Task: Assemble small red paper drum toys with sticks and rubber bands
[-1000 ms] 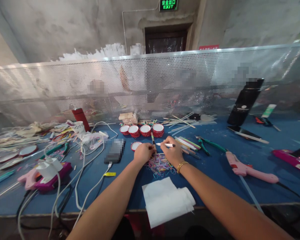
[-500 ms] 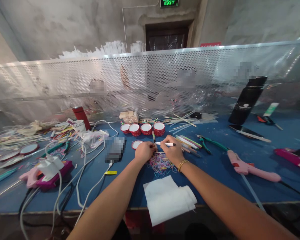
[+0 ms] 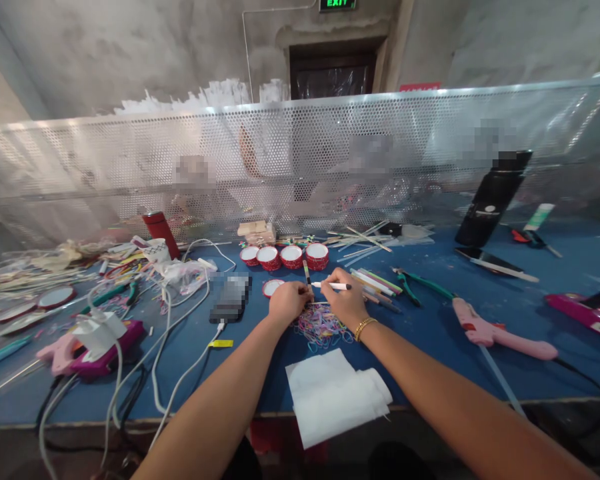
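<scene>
My right hand (image 3: 346,298) is closed around a white marker (image 3: 336,286) with a dark end, its tip pointing left. Fingers pinched together, my left hand (image 3: 289,301) holds the lower end of a small stick (image 3: 307,272) with green and dark sections. The marker tip is close beside this stick; contact is too small to tell. Just below both hands lies a pile of colourful rubber bands (image 3: 322,327). A single white-topped red disc (image 3: 273,287) sits behind my left hand. Further back stand red-sided stacks (image 3: 291,257) with round white tops.
White cloth (image 3: 337,397) lies at the front edge. Rightward are coloured sticks (image 3: 380,281), green-handled pliers (image 3: 427,287), a pink glue gun (image 3: 503,337) and a black bottle (image 3: 491,200). To the left are a phone (image 3: 230,300), white cables and a purple power strip (image 3: 107,353).
Both hands stay in nearly the same place, with the marker and stick still held. The whole view has shifted very slightly.
</scene>
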{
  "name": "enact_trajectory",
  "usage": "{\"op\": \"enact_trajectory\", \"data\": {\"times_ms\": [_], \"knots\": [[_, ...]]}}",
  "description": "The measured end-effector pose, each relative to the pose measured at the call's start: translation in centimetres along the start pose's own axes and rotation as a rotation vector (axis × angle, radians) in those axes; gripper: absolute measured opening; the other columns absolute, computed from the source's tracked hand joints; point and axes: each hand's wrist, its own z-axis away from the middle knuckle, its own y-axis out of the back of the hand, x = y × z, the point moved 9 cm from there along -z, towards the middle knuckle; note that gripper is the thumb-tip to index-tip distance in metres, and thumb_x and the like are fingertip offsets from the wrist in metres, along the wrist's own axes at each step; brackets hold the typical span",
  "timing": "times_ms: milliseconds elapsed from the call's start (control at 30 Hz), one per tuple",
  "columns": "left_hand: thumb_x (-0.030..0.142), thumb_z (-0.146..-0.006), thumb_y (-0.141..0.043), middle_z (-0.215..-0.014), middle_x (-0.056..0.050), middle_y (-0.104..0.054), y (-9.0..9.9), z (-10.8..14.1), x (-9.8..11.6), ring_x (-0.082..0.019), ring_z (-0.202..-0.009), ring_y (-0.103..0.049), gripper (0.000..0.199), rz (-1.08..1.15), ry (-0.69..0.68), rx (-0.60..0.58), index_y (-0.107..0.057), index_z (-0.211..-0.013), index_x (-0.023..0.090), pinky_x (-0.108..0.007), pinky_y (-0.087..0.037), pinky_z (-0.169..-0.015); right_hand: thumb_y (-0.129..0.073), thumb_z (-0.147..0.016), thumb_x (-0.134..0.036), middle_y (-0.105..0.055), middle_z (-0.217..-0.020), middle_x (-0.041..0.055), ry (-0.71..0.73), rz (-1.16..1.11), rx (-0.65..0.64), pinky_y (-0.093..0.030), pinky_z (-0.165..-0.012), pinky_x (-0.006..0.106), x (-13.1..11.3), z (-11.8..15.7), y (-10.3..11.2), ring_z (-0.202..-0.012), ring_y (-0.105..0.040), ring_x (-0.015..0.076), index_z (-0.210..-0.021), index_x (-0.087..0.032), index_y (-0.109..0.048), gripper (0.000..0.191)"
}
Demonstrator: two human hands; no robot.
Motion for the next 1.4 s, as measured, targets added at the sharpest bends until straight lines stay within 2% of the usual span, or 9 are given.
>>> {"op": "enact_trajectory", "data": {"times_ms": [267, 533, 867, 1100, 1400], "knots": [[0.032, -0.083, -0.061, -0.066, 0.000, -0.069, -0.20, 0.06, -0.04, -0.012, -0.057, -0.058, 0.018, 0.045, 0.005, -0.016, -0.074, -0.078, 0.021, -0.023, -0.034, -0.054, -0.055, -0.078, -0.029, -0.061, -0.062, -0.0006, -0.007, -0.040, -0.038, -0.039, -0.061, 0.029, 0.15, 0.05, -0.62, -0.063, -0.056, 0.0183, -0.065, -0.023, -0.052, 0.014], [0.034, -0.084, -0.061, -0.067, 0.000, -0.070, -0.03, 0.03, -0.05, -0.012, -0.059, -0.058, 0.018, 0.016, 0.032, -0.023, -0.074, -0.078, 0.022, -0.023, -0.034, -0.055, -0.055, -0.077, -0.029, -0.059, -0.061, -0.0008, -0.025, 0.028, 0.035, -0.038, -0.061, 0.030, 0.31, 0.03, 0.31, -0.064, -0.055, 0.0190, -0.064, -0.024, -0.050, 0.014], [0.032, -0.082, -0.062, -0.065, 0.000, -0.069, 0.03, 0.23, 0.08, -0.012, -0.058, -0.058, 0.017, 0.028, 0.036, -0.018, -0.074, -0.078, 0.022, -0.022, -0.033, -0.054, -0.055, -0.077, -0.029, -0.060, -0.060, -0.0014, -0.005, -0.050, -0.036, -0.039, -0.060, 0.029, -0.15, 0.05, -0.52, -0.062, -0.056, 0.0181, -0.064, -0.023, -0.051, 0.015], [0.033, -0.082, -0.062, -0.069, 0.000, -0.071, -0.04, 0.08, -0.01, -0.012, -0.060, -0.059, 0.017, 0.015, 0.037, -0.017, -0.075, -0.080, 0.022, -0.023, -0.034, -0.055, -0.055, -0.077, -0.029, -0.059, -0.061, -0.0014, -0.026, 0.002, 0.019, -0.039, -0.061, 0.029, 0.25, 0.02, 0.08, -0.063, -0.055, 0.0184, -0.064, -0.024, -0.050, 0.015], [0.033, -0.083, -0.060, -0.067, 0.000, -0.070, 0.02, 0.16, 0.16, -0.013, -0.060, -0.059, 0.018, 0.023, 0.028, -0.019, -0.074, -0.079, 0.022, -0.023, -0.035, -0.054, -0.055, -0.077, -0.029, -0.059, -0.060, -0.0012, 0.003, -0.027, -0.015, -0.038, -0.060, 0.029, -0.23, 0.04, -0.32, -0.062, -0.055, 0.0181, -0.063, -0.024, -0.050, 0.015]]}}
